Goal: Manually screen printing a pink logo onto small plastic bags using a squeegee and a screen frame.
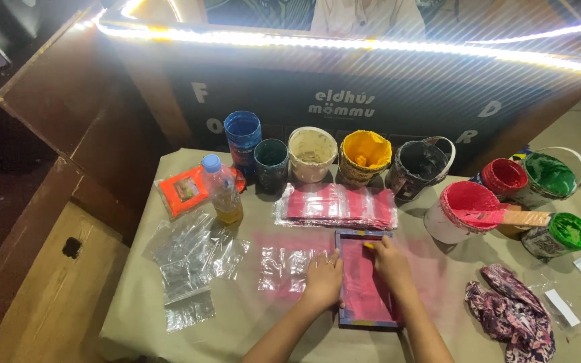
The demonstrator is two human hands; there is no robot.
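Paper covers the table (250, 316), with paint pots (364, 156) lined along its far edge. Your left hand (323, 279) lies flat, fingers together, on the left rim of the pink screen frame (366, 282) near you; your right hand (391, 263) presses fingers together on its mesh.

Both forearms reaching forward, left hand (322, 277) palm-down with fingers spread flat, right hand (390, 261) palm-down, fingers curled together

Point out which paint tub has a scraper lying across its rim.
The big white tub of red paint, right of the printing frame. A red-smeared scraper lies across its top; the other tubs carry nothing.
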